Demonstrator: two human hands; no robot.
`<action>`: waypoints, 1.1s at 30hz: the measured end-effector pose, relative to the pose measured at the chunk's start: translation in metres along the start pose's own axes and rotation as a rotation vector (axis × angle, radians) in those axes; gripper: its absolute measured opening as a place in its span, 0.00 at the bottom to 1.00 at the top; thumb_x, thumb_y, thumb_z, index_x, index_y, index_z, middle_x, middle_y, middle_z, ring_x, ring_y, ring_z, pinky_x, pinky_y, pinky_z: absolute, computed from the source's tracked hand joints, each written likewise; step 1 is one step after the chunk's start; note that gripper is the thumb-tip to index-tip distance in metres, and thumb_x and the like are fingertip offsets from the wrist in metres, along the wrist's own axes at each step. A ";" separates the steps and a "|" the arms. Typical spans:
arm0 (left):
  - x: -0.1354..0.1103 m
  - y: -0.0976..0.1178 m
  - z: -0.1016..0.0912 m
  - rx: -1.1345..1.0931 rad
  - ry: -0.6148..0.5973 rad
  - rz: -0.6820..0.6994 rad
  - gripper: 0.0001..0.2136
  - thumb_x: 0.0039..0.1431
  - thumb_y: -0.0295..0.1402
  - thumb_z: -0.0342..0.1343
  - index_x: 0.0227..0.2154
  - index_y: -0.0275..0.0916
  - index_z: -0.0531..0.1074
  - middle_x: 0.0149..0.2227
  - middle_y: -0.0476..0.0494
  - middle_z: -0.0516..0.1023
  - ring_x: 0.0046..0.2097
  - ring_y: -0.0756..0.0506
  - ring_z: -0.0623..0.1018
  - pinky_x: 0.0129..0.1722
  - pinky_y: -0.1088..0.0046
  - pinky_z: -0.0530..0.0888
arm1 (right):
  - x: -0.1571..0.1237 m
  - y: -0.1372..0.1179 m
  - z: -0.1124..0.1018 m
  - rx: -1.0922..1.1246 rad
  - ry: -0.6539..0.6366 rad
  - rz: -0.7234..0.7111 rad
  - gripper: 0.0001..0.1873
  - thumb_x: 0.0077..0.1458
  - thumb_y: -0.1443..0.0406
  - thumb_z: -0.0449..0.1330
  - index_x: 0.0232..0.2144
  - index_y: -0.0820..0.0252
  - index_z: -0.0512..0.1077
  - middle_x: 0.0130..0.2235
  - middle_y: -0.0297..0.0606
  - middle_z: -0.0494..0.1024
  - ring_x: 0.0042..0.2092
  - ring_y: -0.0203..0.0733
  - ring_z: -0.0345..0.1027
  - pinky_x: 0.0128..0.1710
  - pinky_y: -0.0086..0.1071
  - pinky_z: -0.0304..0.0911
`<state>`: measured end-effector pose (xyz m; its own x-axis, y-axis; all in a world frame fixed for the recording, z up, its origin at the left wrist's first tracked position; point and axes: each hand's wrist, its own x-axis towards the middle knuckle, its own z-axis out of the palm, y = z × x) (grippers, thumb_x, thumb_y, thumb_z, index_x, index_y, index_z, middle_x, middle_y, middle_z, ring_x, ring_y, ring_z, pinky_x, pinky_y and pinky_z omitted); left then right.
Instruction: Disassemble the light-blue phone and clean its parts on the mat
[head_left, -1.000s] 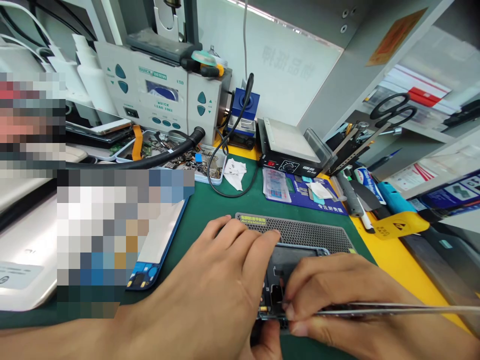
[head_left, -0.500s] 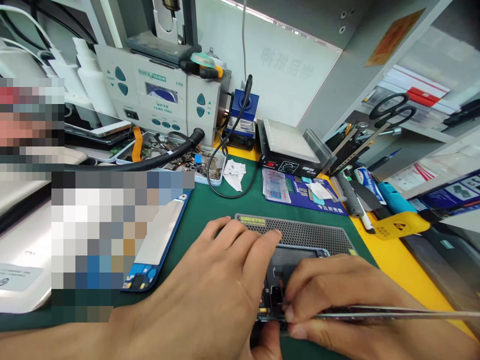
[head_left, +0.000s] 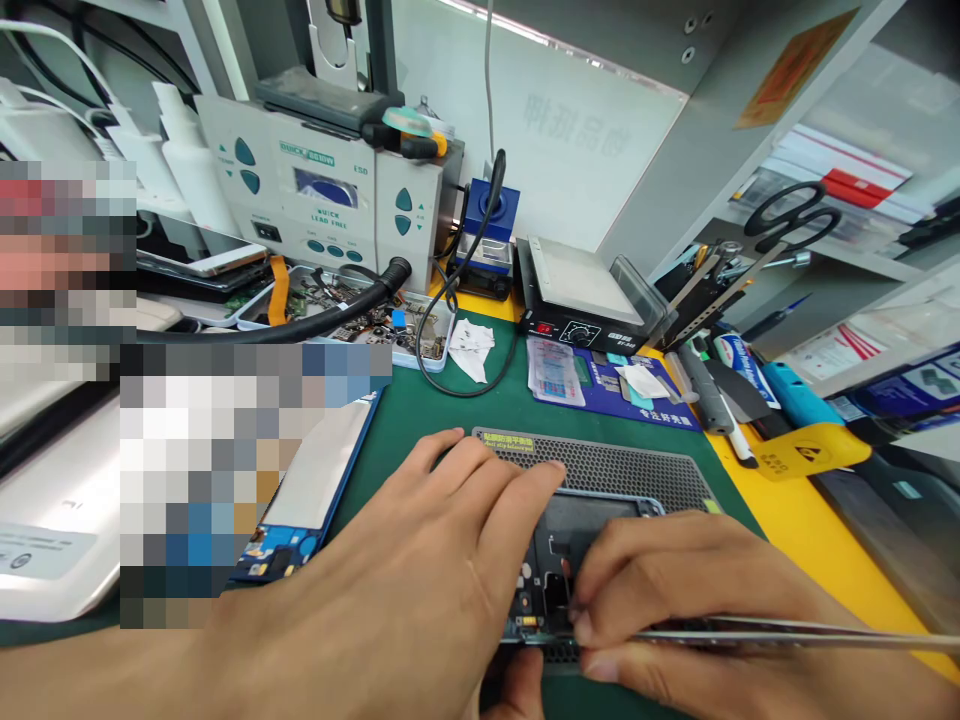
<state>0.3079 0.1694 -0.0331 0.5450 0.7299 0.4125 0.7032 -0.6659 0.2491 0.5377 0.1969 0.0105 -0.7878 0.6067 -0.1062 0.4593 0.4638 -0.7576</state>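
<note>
Both hands low, close together — left hand [head_left: 420, 570] flat, right hand [head_left: 675, 600] pinching.

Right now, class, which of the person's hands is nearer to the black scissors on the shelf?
Right. The right hand holds tweezers below the scissors; the left hand lies farther left, on the opened phone.

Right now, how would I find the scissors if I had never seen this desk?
Start at the green mat where the left hand and right hand work on the opened phone. Look up and right to the grey shelf beside the bench. The scissors hang there, black looped handles uppermost, unlike the straight tools lying below them.
</note>
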 end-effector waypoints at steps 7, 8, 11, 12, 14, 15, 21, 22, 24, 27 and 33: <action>0.004 -0.003 -0.007 -0.011 -0.031 -0.010 0.31 0.46 0.31 0.54 0.57 0.29 0.67 0.53 0.36 0.79 0.54 0.34 0.76 0.58 0.53 0.72 | 0.003 -0.002 -0.001 0.016 0.013 -0.005 0.01 0.60 0.67 0.67 0.36 0.56 0.79 0.36 0.30 0.81 0.39 0.33 0.76 0.42 0.22 0.70; 0.004 -0.003 -0.007 -0.022 -0.032 0.005 0.31 0.45 0.31 0.55 0.56 0.29 0.67 0.53 0.36 0.79 0.53 0.34 0.76 0.58 0.53 0.72 | 0.002 -0.002 -0.001 0.019 0.007 0.004 0.02 0.60 0.67 0.67 0.36 0.55 0.79 0.36 0.29 0.81 0.39 0.33 0.76 0.43 0.22 0.70; 0.002 -0.005 -0.004 -0.053 -0.026 0.026 0.32 0.44 0.32 0.55 0.56 0.30 0.67 0.50 0.36 0.80 0.52 0.34 0.77 0.56 0.53 0.73 | -0.004 0.000 0.000 -0.013 0.013 0.060 0.04 0.60 0.66 0.67 0.38 0.51 0.79 0.37 0.27 0.82 0.40 0.33 0.76 0.45 0.22 0.69; 0.002 -0.006 -0.004 -0.059 -0.033 0.022 0.32 0.44 0.32 0.55 0.56 0.30 0.67 0.50 0.37 0.80 0.52 0.34 0.77 0.57 0.53 0.72 | -0.006 0.001 0.002 -0.037 0.045 0.074 0.06 0.59 0.65 0.68 0.39 0.49 0.78 0.39 0.27 0.82 0.41 0.33 0.76 0.46 0.23 0.70; 0.002 -0.007 -0.004 -0.068 -0.049 0.017 0.32 0.44 0.32 0.55 0.57 0.30 0.66 0.50 0.37 0.80 0.52 0.35 0.77 0.57 0.53 0.72 | -0.009 0.003 0.004 -0.084 0.139 0.088 0.10 0.55 0.63 0.70 0.40 0.45 0.79 0.40 0.27 0.82 0.43 0.36 0.77 0.46 0.24 0.71; 0.002 -0.006 -0.005 -0.071 -0.055 0.014 0.32 0.44 0.32 0.55 0.57 0.30 0.66 0.50 0.36 0.80 0.52 0.35 0.77 0.58 0.53 0.71 | -0.010 0.004 0.004 -0.098 0.175 0.084 0.11 0.54 0.63 0.71 0.40 0.44 0.79 0.40 0.27 0.82 0.43 0.37 0.77 0.45 0.24 0.72; 0.002 0.000 -0.008 -0.035 -0.050 -0.029 0.32 0.46 0.30 0.56 0.58 0.31 0.64 0.51 0.38 0.79 0.54 0.36 0.76 0.60 0.57 0.69 | -0.007 0.005 0.004 -0.106 0.217 0.043 0.05 0.55 0.65 0.69 0.34 0.49 0.78 0.33 0.27 0.82 0.36 0.36 0.78 0.37 0.24 0.73; 0.002 0.000 -0.008 -0.036 -0.047 -0.026 0.32 0.46 0.31 0.56 0.58 0.31 0.64 0.51 0.38 0.79 0.54 0.36 0.76 0.60 0.57 0.69 | -0.007 0.004 0.004 -0.115 0.225 0.042 0.05 0.54 0.65 0.70 0.34 0.49 0.78 0.33 0.27 0.82 0.36 0.36 0.78 0.37 0.24 0.73; 0.002 0.001 -0.007 -0.024 -0.028 -0.042 0.32 0.46 0.31 0.56 0.58 0.31 0.63 0.52 0.38 0.78 0.55 0.36 0.75 0.61 0.57 0.67 | -0.008 0.004 0.005 -0.125 0.249 0.044 0.08 0.54 0.66 0.70 0.36 0.49 0.78 0.34 0.28 0.82 0.37 0.37 0.78 0.38 0.24 0.73; 0.003 -0.001 -0.007 -0.014 -0.015 -0.042 0.32 0.46 0.31 0.56 0.58 0.31 0.63 0.53 0.36 0.78 0.55 0.36 0.75 0.61 0.55 0.67 | -0.009 0.003 0.010 -0.063 0.278 0.030 0.11 0.54 0.69 0.69 0.38 0.48 0.77 0.35 0.28 0.82 0.37 0.37 0.78 0.39 0.25 0.73; 0.002 -0.002 -0.006 -0.033 -0.042 -0.011 0.31 0.44 0.30 0.55 0.56 0.30 0.66 0.50 0.37 0.80 0.52 0.35 0.77 0.57 0.55 0.71 | -0.003 0.002 0.032 0.047 0.350 -0.056 0.13 0.56 0.74 0.64 0.38 0.48 0.74 0.32 0.26 0.81 0.34 0.35 0.77 0.37 0.25 0.71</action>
<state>0.3048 0.1712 -0.0278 0.5566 0.7424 0.3730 0.6939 -0.6623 0.2826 0.5280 0.1758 -0.0112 -0.6190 0.7696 0.1569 0.3941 0.4772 -0.7855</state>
